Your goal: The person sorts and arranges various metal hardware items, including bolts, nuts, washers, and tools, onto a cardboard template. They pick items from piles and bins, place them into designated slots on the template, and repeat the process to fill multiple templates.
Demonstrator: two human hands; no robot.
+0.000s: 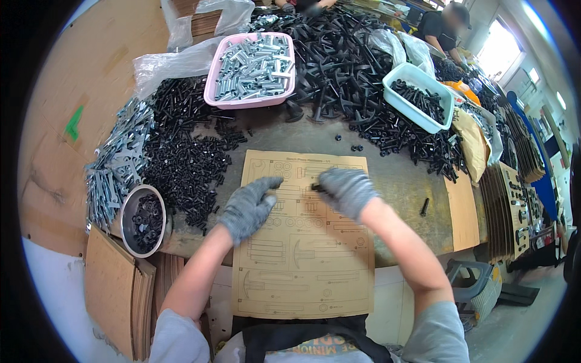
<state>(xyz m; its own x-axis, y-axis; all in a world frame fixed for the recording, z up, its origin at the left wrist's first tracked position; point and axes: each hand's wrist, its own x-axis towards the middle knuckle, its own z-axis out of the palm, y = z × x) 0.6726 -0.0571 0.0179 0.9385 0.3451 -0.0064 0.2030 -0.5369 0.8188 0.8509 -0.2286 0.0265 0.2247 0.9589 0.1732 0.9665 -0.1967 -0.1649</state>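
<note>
A brown cardboard sheet (339,290) printed with outlines of hardware lies in front of me, its near end reaching past the table edge. Over its left part hovers my left hand (247,210) in a grey knit glove, thumb and fingers apart, nothing seen in it. My right hand (350,192), gloved alike and somewhat blurred, is closed above the upper right of the sheet. From its fingertips pokes a small black bolt-like piece (316,187), mostly hidden by the glove. A single black bolt (425,207) lies on the table right of the sheet.
Heaped behind are black bolts (187,151), silver wrenches (121,157) and black hammer-like heads (339,66). A pink basket (209,91) holds silver tubes; a light-blue basket (433,126) holds black bolts. A metal bowl (162,233) stands left. Cardboard stacks (112,290) flank the table. Co-workers sit beyond.
</note>
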